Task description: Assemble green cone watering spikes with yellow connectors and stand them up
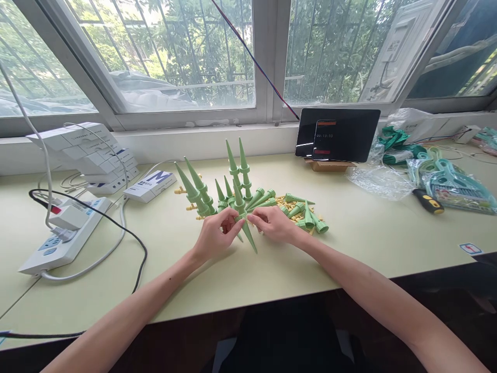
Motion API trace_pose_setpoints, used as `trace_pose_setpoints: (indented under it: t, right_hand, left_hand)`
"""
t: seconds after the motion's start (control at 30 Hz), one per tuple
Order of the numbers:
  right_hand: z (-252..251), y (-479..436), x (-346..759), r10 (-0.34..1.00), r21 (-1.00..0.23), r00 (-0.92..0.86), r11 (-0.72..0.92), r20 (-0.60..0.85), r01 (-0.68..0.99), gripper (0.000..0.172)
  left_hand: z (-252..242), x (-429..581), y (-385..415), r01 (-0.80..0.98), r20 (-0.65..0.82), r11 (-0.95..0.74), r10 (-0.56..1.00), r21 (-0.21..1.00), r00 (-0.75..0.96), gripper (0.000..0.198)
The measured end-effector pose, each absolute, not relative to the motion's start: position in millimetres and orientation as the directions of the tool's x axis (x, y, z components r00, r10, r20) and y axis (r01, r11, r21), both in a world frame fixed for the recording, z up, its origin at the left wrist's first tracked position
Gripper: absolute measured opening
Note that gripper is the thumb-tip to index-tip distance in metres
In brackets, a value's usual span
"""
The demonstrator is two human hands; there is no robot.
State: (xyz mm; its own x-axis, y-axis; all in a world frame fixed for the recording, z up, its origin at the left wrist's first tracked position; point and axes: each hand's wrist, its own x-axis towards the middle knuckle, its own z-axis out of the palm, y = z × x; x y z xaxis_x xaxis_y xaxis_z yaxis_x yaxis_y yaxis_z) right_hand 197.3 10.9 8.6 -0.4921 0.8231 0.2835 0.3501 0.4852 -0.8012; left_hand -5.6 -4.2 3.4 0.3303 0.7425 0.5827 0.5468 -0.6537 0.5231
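Note:
My left hand (217, 230) is closed, its thumb and fingers gripping a green plastic watering spike (250, 240) whose point slants down toward me. Close on the right, my right hand (274, 224) pinches at the spike's collar, where a bit of yellow, apparently a small valve, shows at the fingertips. The fingers partly cover it. Just beyond stand several green spikes (194, 191), points up, with yellow valves (180, 190) sticking out at their sides. Behind my right hand lies a pile of loose green spikes (308, 216) mixed with small yellow valves (280, 200).
A white power strip (66, 243) with cables lies at left, near stacked white boxes (104, 160) and a single box (151, 185). At the back, a phone showing a timer (325, 139) leans on a dark tablet (359, 134). Plastic bags (458, 184) and a black-yellow handle (427, 201) lie right.

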Motion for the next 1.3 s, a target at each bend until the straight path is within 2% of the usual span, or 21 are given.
trace_pose_setpoints:
  t: [0.2, 0.3, 0.4, 0.63, 0.97, 1.03, 1.2, 1.3]
  right_hand:
    - [8.4, 11.0, 197.3, 0.838, -0.825, -0.453, 0.469, 0.302, 0.317, 0.021]
    - [8.5, 10.7, 197.4, 0.834, -0.834, -0.457, 0.468, 0.309, 0.292, 0.016]
    - [8.6, 10.5, 197.4, 0.833, -0.837, -0.468, 0.462, 0.296, 0.292, 0.021]
    - [7.6, 10.7, 197.6, 0.823, -0.804, -0.48, 0.491, 0.303, 0.336, 0.048]
    - [6.3, 11.2, 197.1, 0.822, -0.786, -0.464, 0.511, 0.329, 0.348, 0.052]
    - [7.8, 10.0, 197.4, 0.828, -0.79, -0.446, 0.509, 0.341, 0.342, 0.047]
    - [8.2, 9.3, 197.4, 0.841, -0.833, -0.444, 0.465, 0.31, 0.3, 0.019]
    - [6.7, 10.3, 196.6, 0.836, -0.847, -0.454, 0.459, 0.308, 0.269, 0.017]
  left_hand:
    - [3.3, -6.2, -4.5, 0.564, 0.567, -0.628, 0.763, 0.536, 0.311, 0.013]
    - [3.4, -6.5, -5.1, 0.564, 0.563, -0.626, 0.766, 0.539, 0.311, 0.013]
    - [3.6, -6.4, -5.5, 0.563, 0.564, -0.631, 0.762, 0.534, 0.319, 0.012]
    - [4.3, -5.4, -6.1, 0.549, 0.565, -0.644, 0.753, 0.532, 0.336, 0.012]
    - [4.2, -5.5, -6.2, 0.556, 0.552, -0.633, 0.763, 0.538, 0.335, 0.012]
    - [3.9, -5.5, -6.0, 0.56, 0.549, -0.625, 0.769, 0.543, 0.326, 0.012]
    - [3.9, -5.4, -5.6, 0.578, 0.556, -0.614, 0.773, 0.537, 0.305, 0.013]
    - [4.3, -5.5, -5.6, 0.58, 0.56, -0.616, 0.771, 0.533, 0.304, 0.013]
